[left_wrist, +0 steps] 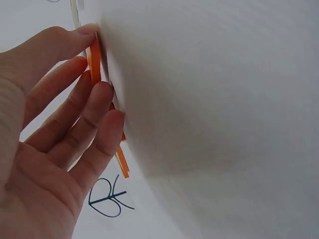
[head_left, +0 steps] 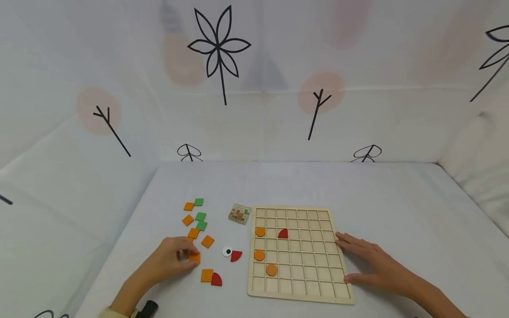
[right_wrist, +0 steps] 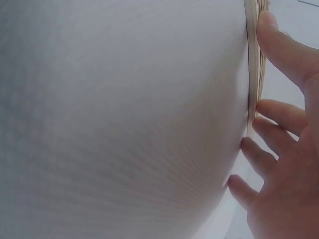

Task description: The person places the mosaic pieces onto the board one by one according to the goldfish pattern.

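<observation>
My left hand (head_left: 171, 260) pinches an orange square tile (head_left: 195, 258) between thumb and fingertips, low over the table. Seen from the left wrist, that tile (left_wrist: 94, 59) stands edge-on under the thumb. On the right, my right hand (head_left: 374, 267) rests with extended fingers and thumb against the right edge of a wooden grid board (head_left: 306, 248). The right wrist view shows the fingertips touching the board's side (right_wrist: 252, 64). Orange discs (head_left: 260, 255) lie in cells at the board's left, and a red quarter-circle (head_left: 283, 233) sits farther back.
Several loose orange squares (head_left: 207, 241) and green squares (head_left: 200, 217) lie around the left hand. Between them and the board are an eye disc (head_left: 227, 251) and a red quarter-circle (head_left: 236, 256). Another red quarter-circle (head_left: 216, 279) lies nearer. A small patterned card (head_left: 239, 213) lies by the board's far-left corner.
</observation>
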